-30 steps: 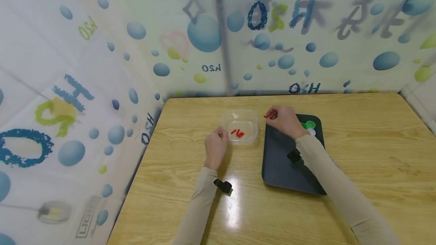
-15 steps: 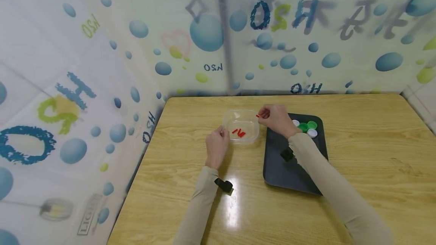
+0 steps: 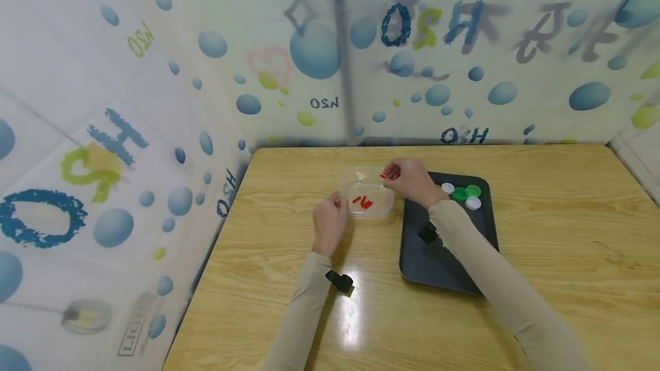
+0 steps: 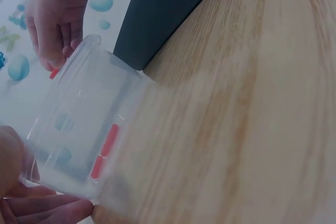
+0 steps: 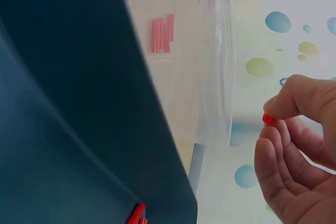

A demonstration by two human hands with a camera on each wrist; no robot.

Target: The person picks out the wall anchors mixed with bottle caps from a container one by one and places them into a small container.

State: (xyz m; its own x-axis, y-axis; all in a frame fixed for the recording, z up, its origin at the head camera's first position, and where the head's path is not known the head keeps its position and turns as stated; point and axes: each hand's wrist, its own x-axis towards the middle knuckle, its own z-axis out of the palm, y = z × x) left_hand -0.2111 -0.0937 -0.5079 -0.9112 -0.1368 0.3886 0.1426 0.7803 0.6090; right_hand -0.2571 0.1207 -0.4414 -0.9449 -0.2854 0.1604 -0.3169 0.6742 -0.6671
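A clear plastic container stands on the table, and several short red sticks lie on its floor. My left hand pinches the container's near left rim between thumb and fingers. With thumb and fingertips, my right hand pinches one short red stick, level with the container's far right rim. The left wrist view has that stick just past the rim, mostly covered by the fingers.
A dark tray lies right of the container, under the right forearm. White and green round caps sit in its far part. Further red sticks lie in the tray, in the right wrist view. A patterned wall borders the table behind.
My right hand has moved left, from the tray's far left corner to the container's right rim, carrying the red stick. More caps now show in the tray. The left hand keeps its hold.
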